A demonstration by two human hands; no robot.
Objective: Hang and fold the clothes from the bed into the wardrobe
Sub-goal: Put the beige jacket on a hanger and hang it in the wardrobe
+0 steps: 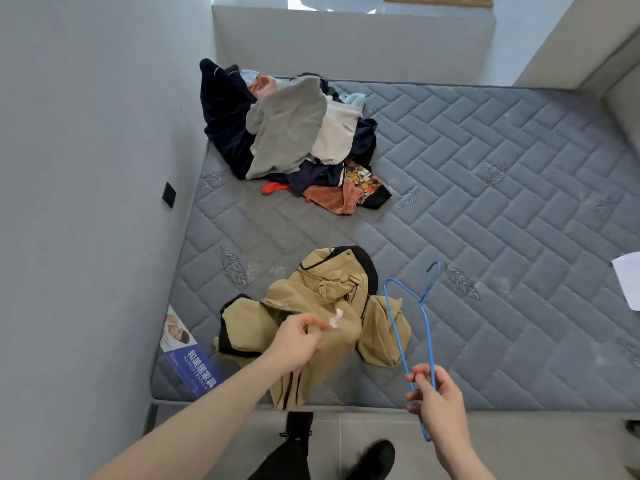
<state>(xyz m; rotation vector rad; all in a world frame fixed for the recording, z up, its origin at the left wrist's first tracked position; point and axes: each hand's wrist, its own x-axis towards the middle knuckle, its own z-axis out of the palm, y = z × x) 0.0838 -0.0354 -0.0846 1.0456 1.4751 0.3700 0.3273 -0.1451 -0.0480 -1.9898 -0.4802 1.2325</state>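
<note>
A crumpled beige jacket (pixel 332 299) with black trim lies near the front edge of the grey quilted mattress (pixel 485 202). My left hand (pixel 298 341) pinches the jacket's fabric by a small white tag and lifts it a little. My right hand (pixel 436 400) grips the lower part of a blue wire hanger (pixel 408 327), whose hook points up and away over the mattress just right of the jacket. A pile of mixed clothes (pixel 294 133) sits at the far left of the bed.
A blue label (pixel 194 365) is on the mattress's front left corner. A white sheet of paper (pixel 628 278) lies at the right edge. A wall runs along the left, a headboard (pixel 346 39) at the back. My legs stand on the tiled floor (pixel 519 445).
</note>
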